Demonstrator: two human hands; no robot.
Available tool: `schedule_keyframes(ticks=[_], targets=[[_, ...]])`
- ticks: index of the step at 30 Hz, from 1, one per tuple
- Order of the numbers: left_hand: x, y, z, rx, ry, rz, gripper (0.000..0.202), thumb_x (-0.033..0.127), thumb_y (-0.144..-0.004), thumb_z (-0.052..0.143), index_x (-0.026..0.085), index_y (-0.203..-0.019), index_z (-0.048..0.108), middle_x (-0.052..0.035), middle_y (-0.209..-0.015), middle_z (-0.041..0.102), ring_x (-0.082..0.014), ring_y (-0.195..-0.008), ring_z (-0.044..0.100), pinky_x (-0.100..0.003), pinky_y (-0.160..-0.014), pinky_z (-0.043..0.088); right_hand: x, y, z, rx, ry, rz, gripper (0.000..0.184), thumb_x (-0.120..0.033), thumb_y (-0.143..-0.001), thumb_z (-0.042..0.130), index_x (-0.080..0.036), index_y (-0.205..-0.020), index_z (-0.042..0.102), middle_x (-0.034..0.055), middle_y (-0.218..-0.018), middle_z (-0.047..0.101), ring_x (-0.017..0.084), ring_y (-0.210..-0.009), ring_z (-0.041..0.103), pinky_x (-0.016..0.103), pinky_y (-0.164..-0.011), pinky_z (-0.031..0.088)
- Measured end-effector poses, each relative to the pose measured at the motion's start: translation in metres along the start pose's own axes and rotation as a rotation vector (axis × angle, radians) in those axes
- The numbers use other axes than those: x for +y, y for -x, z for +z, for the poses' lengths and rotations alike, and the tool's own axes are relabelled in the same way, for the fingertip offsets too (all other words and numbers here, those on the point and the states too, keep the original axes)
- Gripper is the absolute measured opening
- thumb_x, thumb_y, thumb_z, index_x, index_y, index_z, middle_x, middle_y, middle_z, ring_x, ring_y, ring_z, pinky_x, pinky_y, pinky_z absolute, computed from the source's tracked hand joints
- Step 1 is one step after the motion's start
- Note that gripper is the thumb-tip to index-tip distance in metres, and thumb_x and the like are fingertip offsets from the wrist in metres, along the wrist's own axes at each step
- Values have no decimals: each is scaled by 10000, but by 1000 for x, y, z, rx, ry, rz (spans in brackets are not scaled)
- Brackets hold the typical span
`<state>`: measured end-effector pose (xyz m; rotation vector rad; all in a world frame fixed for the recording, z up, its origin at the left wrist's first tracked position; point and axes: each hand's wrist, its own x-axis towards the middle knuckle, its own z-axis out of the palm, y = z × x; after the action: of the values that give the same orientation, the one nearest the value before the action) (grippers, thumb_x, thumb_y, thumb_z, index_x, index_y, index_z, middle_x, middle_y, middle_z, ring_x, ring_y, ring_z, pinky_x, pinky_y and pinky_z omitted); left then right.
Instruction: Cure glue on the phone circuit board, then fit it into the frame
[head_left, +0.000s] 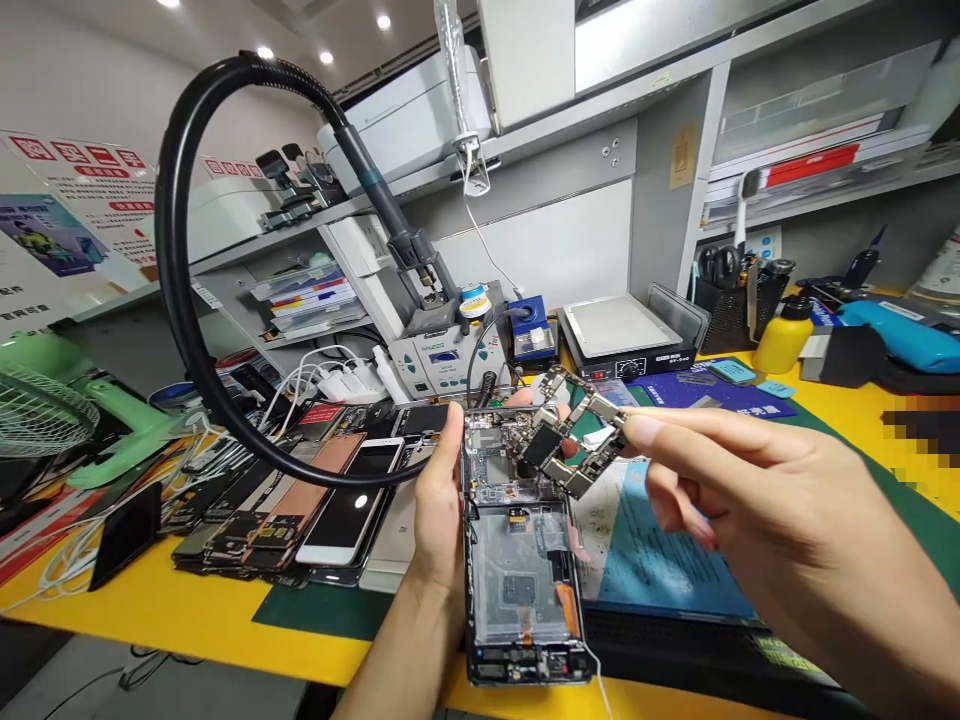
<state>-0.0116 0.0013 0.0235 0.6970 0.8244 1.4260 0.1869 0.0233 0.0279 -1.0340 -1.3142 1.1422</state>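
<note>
2 bare hands work above a yellow workbench [150,595]. The left hand [436,490] holds an opened smartphone chassis [521,590] tilted up towards the camera, its thumb lying along the chassis's left edge and its other fingers out of sight behind it. The right hand [757,520] holds a bare phone logic board [577,435] just above the chassis's top end, overlapping it in this view. One fingertip [637,430] presses on the board's right end; the opposing digit is hidden, so the exact pinch cannot be told, while the remaining fingers curl loosely below, apart from the board. The logic board looks light and stiff, but probably fragile, with its stepped outline and crowded metal shields. It seems safest to take by its outer edges or shields, away from small connectors and exposed parts. The chassis likely handles as a firmer but delicate shell, best held by its side rails. Behind them stand a soldering station [448,355] and a hot plate [622,335], with a black gooseneck hose [176,250] arching over a row of phones [300,510]. A blue printed sheet [667,540] lies to the right of the chassis, with a yellow bottle [780,335] farther back.
</note>
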Motion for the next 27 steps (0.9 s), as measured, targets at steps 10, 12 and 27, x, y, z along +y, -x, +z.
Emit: schedule_keyframes(ticks=[10,12,27], targets=[[0,-3,4,-124,108,-198,626,559,-971,456,165,-1455,502,-146,-1135,752,-349,-948,744,-515,-779,623,-3,-4,7,-280,-247,233,386,-507,-786,765,-166,-966,763,-37,-506,535,86,-471,438,217,-447,251],[0,-2,3,-124,121,-222,606,539,-982,437,158,-1447,513,-149,-1117,756,-348,-932,748,-510,-767,625,-2,-5,6,-294,-247,232,400,-516,-801,753,-181,-1021,765,-41,-506,550,76,-472,442,202,-446,262],[3,-2,3,-201,200,-254,585,536,-992,397,188,-1450,505,-134,-1127,751,-335,-949,744,-499,-784,612,-1,-9,4,-288,-252,232,353,-515,-806,758,-179,-915,751,-33,-550,564,68,-499,430,192,-458,292]])
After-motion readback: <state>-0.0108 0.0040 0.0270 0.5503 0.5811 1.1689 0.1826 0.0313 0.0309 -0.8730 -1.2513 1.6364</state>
